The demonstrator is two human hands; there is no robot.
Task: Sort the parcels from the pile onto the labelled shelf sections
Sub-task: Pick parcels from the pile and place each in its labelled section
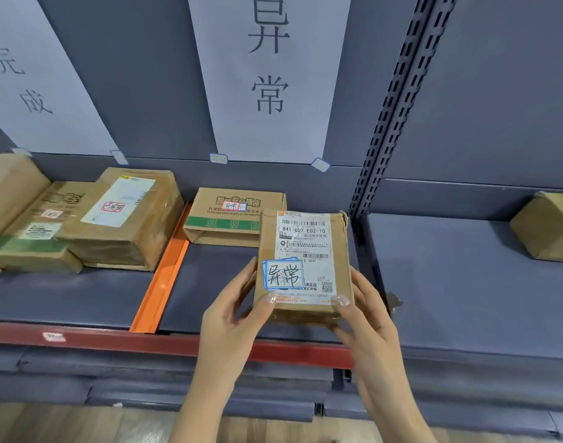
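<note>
A small brown parcel (302,260) with a white shipping label and a blue-bordered handwritten sticker is held over the grey shelf (210,282), in the section under the white paper sign (269,75). My left hand (232,318) grips its left side, thumb on the front. My right hand (366,318) grips its right side, thumb on the lower corner. Behind it a cardboard box with a green stripe (229,219) lies against the back wall.
An orange divider (165,270) separates this section from the left one, where several brown parcels (114,219) lie under another paper sign (34,75). A black slotted upright (392,107) bounds the right side; beyond it sits one brown parcel (548,228). A red beam (114,338) edges the shelf front.
</note>
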